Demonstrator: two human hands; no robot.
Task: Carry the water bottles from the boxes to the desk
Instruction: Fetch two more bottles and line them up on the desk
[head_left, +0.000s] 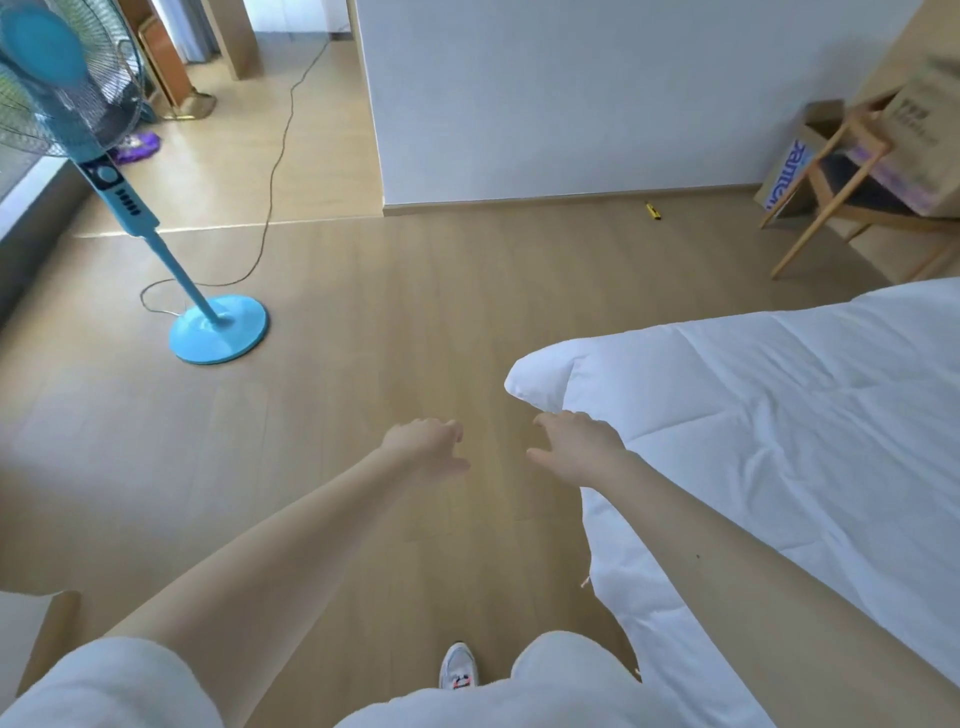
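Note:
Both my arms reach forward over the wooden floor (415, 322). My left hand (428, 447) is empty, with loosely curled fingers. My right hand (579, 447) is empty too, fingers relaxed, just beside the corner of the white bed (753, 415). Cardboard boxes stand at the far right: one (919, 150) on a wooden chair (831, 182), and one with blue print (795, 156) on the floor behind it. No water bottle and no desk show in view.
A blue standing fan (218, 327) stands at the left, its cable (275, 171) trailing across the floor toward a doorway. A small yellow object (652, 210) lies by the white wall (571, 104). My shoe (457, 670) shows at the bottom.

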